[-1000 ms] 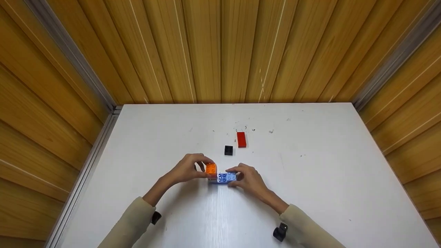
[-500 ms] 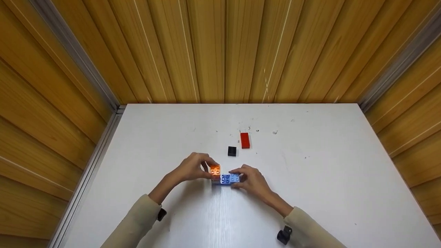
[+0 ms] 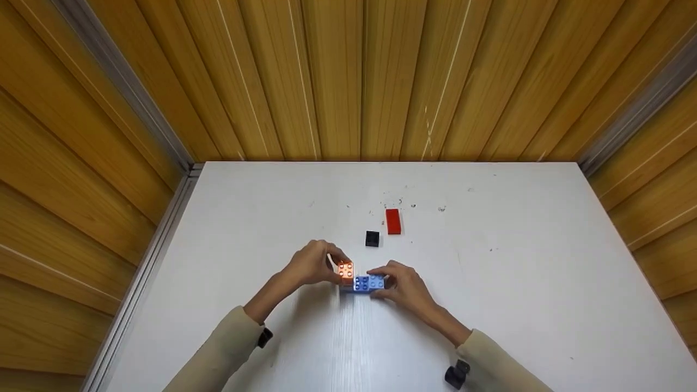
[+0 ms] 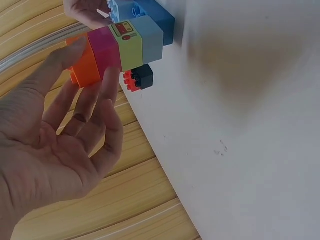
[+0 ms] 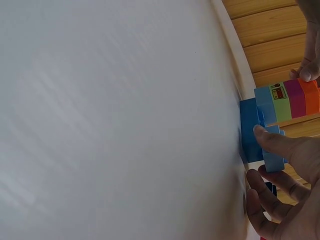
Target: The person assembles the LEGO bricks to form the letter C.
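A tower of toy bricks stands at the left end of a long blue brick [image 3: 361,283] on the table. From the top it runs orange [image 4: 86,65], magenta [image 4: 104,47], light green with a printed picture [image 4: 130,50], then light blue [image 4: 152,40]. My left hand [image 3: 312,265] pinches the orange brick between thumb and fingers. At the right end of the blue brick sits another light blue brick [image 3: 376,281]. My right hand [image 3: 407,286] holds that one at its sides, its thumb [image 5: 272,141] reaching toward the blue brick beneath.
Beyond the hands, a small black brick [image 3: 372,239] and a longer red brick [image 3: 393,221] lie on the white table [image 3: 490,283]. Wooden panelling [image 3: 348,81] rises at the table's back and sides.
The whole scene has shifted slightly right in the head view. The orange top has tipped a little toward the front, its studs now brighter. Both hands keep their grips.
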`<state>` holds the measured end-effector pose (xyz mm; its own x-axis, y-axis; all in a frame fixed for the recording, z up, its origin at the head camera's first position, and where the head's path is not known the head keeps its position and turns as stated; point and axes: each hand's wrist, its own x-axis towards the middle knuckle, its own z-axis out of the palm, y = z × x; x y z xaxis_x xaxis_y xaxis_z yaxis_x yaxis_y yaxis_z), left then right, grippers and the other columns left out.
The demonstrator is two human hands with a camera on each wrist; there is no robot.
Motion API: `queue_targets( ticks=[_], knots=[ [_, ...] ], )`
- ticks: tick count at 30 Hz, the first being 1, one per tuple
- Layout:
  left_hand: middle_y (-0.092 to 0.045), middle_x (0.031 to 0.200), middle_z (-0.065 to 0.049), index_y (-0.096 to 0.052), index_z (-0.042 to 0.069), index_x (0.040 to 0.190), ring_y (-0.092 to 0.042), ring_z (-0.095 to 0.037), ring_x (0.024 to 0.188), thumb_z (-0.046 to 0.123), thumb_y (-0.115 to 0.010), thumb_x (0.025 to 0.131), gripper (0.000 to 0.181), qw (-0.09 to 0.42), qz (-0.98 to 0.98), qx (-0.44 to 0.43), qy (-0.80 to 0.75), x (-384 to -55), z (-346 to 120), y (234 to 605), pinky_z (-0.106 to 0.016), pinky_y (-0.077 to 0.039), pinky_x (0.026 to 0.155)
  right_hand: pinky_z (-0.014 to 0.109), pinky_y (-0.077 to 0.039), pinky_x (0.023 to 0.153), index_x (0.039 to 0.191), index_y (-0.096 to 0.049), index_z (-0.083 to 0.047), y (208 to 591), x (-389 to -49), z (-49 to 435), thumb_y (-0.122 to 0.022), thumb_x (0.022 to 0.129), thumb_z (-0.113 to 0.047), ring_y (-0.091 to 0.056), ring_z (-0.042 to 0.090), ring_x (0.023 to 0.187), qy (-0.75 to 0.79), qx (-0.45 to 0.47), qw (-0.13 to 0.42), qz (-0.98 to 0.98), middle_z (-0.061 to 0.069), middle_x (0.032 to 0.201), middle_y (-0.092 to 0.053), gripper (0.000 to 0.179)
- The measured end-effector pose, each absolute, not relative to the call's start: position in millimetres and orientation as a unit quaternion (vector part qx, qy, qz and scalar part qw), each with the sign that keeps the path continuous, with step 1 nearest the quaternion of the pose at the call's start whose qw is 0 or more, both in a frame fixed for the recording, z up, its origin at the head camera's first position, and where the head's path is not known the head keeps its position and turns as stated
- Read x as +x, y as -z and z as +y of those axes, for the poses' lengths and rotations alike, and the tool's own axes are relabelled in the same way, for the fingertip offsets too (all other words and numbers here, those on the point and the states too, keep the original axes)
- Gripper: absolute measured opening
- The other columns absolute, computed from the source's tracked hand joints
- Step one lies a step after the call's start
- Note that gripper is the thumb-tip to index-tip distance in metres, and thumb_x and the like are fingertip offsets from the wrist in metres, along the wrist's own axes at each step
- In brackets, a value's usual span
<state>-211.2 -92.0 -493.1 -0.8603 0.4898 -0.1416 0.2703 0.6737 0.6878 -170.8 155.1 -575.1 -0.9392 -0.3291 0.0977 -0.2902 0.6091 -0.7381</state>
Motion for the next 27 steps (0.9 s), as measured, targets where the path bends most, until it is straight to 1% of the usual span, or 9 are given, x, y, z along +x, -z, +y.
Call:
queue_targets(
  ticks=[4, 7, 10, 13, 15, 19, 21, 24, 27],
  knots=[
    [-0.076, 0.097, -0.003, -0.081, 0.012, 0.107, -0.069, -0.018, 0.083, 0.009, -0.091, 0.073, 0.035, 0.139, 0.907, 0.209, -0.337, -207.5, -94.5, 492.6, -0.029, -0.055, 0.071, 0.021, -0.051, 0.073, 0.118, -0.077, -0.015, 574.8, -173.9, 151.8, -0.089, 0.075, -0.012, -0.065, 0.016, 0.082, 0.407, -0.176, 0.021, 0.896, -0.002, 0.091, -0.066, 0.044],
    [-0.075, 0.097, -0.002, -0.081, 0.013, 0.109, -0.068, -0.014, 0.080, 0.014, -0.091, 0.076, 0.035, 0.119, 0.909, 0.217, -0.334, -207.9, -98.3, 495.3, -0.027, -0.054, 0.069, 0.021, -0.052, 0.075, 0.119, -0.076, -0.016, 575.6, -178.5, 150.2, -0.089, 0.076, -0.012, -0.065, 0.015, 0.083, 0.413, -0.183, 0.020, 0.892, -0.001, 0.093, -0.067, 0.045],
    [-0.073, 0.094, -0.001, -0.080, 0.013, 0.111, -0.067, -0.011, 0.077, 0.018, -0.090, 0.077, 0.036, 0.109, 0.909, 0.225, -0.333, -209.1, -100.5, 498.6, -0.024, -0.054, 0.068, 0.022, -0.051, 0.077, 0.122, -0.074, -0.015, 575.8, -182.6, 151.5, -0.087, 0.078, -0.012, -0.064, 0.015, 0.087, 0.422, -0.195, 0.035, 0.885, 0.001, 0.098, -0.069, 0.046],
    [-0.072, 0.092, 0.000, -0.081, 0.014, 0.111, -0.067, -0.011, 0.077, 0.018, -0.090, 0.077, 0.035, 0.109, 0.909, 0.226, -0.333, -210.4, -101.1, 501.2, -0.023, -0.053, 0.067, 0.023, -0.052, 0.081, 0.131, -0.069, -0.012, 573.7, -186.2, 156.2, -0.083, 0.083, -0.013, -0.065, 0.018, 0.094, 0.431, -0.208, 0.079, 0.874, 0.006, 0.110, -0.070, 0.050],
    [-0.072, 0.091, -0.001, -0.081, 0.014, 0.110, -0.066, -0.011, 0.077, 0.017, -0.091, 0.076, 0.035, 0.110, 0.909, 0.225, -0.333, -211.3, -100.7, 502.0, -0.023, -0.052, 0.066, 0.027, -0.055, 0.084, 0.139, -0.061, -0.008, 571.3, -190.0, 162.1, -0.081, 0.087, -0.017, -0.067, 0.022, 0.097, 0.436, -0.219, 0.119, 0.865, 0.011, 0.117, -0.070, 0.056],
    [-0.072, 0.090, -0.001, -0.081, 0.014, 0.109, -0.066, -0.013, 0.078, 0.016, -0.091, 0.076, 0.035, 0.117, 0.907, 0.224, -0.338, -213.7, -97.9, 502.7, -0.023, -0.051, 0.067, 0.042, -0.056, 0.094, 0.152, -0.043, -0.002, 563.2, -203.5, 182.7, -0.077, 0.092, -0.023, -0.069, 0.028, 0.103, 0.436, -0.235, 0.207, 0.844, 0.021, 0.126, -0.066, 0.072],
    [-0.072, 0.091, -0.001, -0.081, 0.013, 0.110, -0.067, -0.013, 0.079, 0.015, -0.090, 0.076, 0.035, 0.118, 0.905, 0.225, -0.342, -215.1, -96.8, 502.7, -0.024, -0.052, 0.067, 0.049, -0.055, 0.098, 0.151, -0.042, 0.000, 558.9, -213.1, 195.0, -0.076, 0.093, -0.023, -0.069, 0.032, 0.105, 0.432, -0.240, 0.234, 0.837, 0.024, 0.128, -0.065, 0.071],
    [-0.073, 0.091, -0.001, -0.081, 0.013, 0.110, -0.067, -0.013, 0.079, 0.012, -0.090, 0.076, 0.035, 0.117, 0.902, 0.228, -0.346, -216.4, -96.6, 502.7, -0.025, -0.052, 0.067, 0.054, -0.053, 0.100, 0.145, -0.049, 0.004, 555.2, -228.4, 210.8, -0.074, 0.094, -0.019, -0.068, 0.037, 0.108, 0.425, -0.239, 0.232, 0.841, 0.027, 0.127, -0.065, 0.062],
    [-0.074, 0.092, -0.001, -0.081, 0.012, 0.109, -0.068, -0.013, 0.078, 0.011, -0.090, 0.076, 0.034, 0.113, 0.901, 0.230, -0.350, -217.8, -97.3, 503.2, -0.026, -0.053, 0.067, 0.054, -0.054, 0.098, 0.138, -0.056, 0.006, 556.4, -243.6, 220.3, -0.073, 0.095, -0.017, -0.068, 0.040, 0.107, 0.421, -0.223, 0.193, 0.858, 0.029, 0.123, -0.066, 0.052]
  ],
)
